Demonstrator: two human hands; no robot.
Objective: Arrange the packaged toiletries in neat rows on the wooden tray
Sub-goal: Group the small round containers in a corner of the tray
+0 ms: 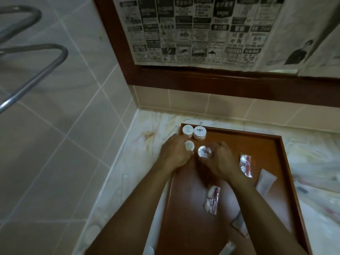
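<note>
Wooden tray (239, 137) on the marble worktop (147, 122): my left hand (173, 153) pinches a small round pack (189, 145), my right hand (219, 159) grips another (204, 151), just near of two far-left packs (194, 132). I should set both squarely behind those, edges aligned.

Two round packs (194, 133) sit in the tray's (239, 133) far-left corner, two sachets (245, 164) lying nearer, right.

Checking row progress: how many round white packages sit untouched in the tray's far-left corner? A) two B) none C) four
A: two round packages stand side by side in the wooden tray's far-left corner; each hand holds another one nearer.
</note>
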